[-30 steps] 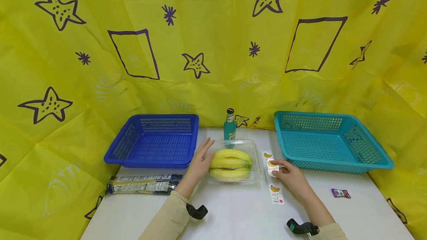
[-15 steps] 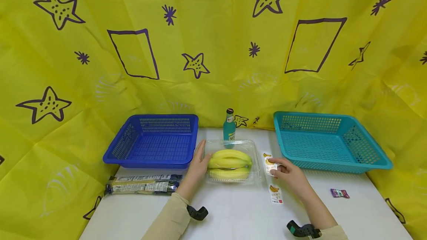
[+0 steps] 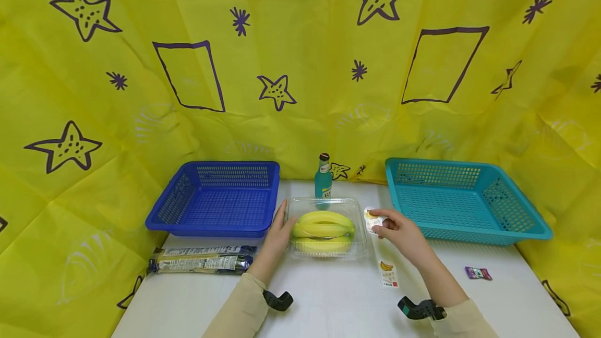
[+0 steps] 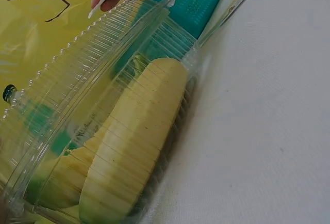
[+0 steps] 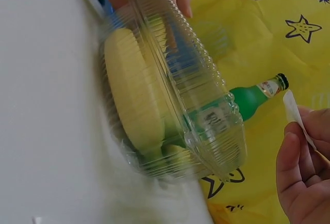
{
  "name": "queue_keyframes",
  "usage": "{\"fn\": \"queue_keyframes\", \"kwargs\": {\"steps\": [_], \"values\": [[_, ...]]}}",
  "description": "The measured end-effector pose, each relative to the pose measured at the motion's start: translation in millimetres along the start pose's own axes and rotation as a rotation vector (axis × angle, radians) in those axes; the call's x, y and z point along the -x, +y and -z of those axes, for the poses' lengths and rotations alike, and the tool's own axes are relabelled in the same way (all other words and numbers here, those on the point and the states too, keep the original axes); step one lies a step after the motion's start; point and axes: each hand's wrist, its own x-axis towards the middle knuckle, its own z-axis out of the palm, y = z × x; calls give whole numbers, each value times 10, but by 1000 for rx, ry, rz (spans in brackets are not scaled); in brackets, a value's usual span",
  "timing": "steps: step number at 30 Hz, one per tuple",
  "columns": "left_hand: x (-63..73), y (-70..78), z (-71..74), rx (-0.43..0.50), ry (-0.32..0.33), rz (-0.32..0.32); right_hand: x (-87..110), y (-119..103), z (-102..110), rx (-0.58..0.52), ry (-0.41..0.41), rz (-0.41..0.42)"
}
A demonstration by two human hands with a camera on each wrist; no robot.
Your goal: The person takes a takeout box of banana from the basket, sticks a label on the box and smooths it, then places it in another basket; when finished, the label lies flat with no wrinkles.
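Yellow bananas (image 3: pixel 324 229) lie inside a clear, lidded plastic container (image 3: pixel 360 213) at the middle of the table. My left hand (image 3: pixel 276 239) rests against the container's left side, fingers extended along it. Just off the container's right edge, my right hand (image 3: pixel 403 233) pinches a small white sticker (image 3: pixel 372 221) with a banana picture between thumb and fingers. The right wrist view shows this sticker (image 5: pixel 296 114) edge-on, raised clear of the table. Below my right hand lies the sticker strip (image 3: pixel 388 274), one banana label showing and its upper part hidden.
Behind the container stands a green bottle (image 3: pixel 323 180). A blue basket (image 3: pixel 220 233) is at the back left, a teal basket (image 3: pixel 462 232) at the back right. A long packaged item (image 3: pixel 202 261) lies left of my hand, and a small purple-wrapped sweet (image 3: pixel 478 273) lies at the right.
My right hand has peeled the sticker from the strip and moved it up and left towards the container. My left hand has shifted slightly left, onto the container's side.
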Motion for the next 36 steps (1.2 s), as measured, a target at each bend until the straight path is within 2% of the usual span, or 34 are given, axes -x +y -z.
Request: {"fn": "queue_keyframes", "kwargs": {"steps": [8, 17, 24, 36], "values": [[-4, -71, -9, 89, -25, 15, -146, -111, -27, 41, -21, 1], [5, -105, 0, 96, -22, 86, -260, -190, -87, 19, -46, 35], [4, -146, 19, 120, -47, 76, -360, -223, -175, -23, -79, 47], [0, -162, 20, 131, -28, 87, -521, -309, -363, -70, -127, 39]]}}
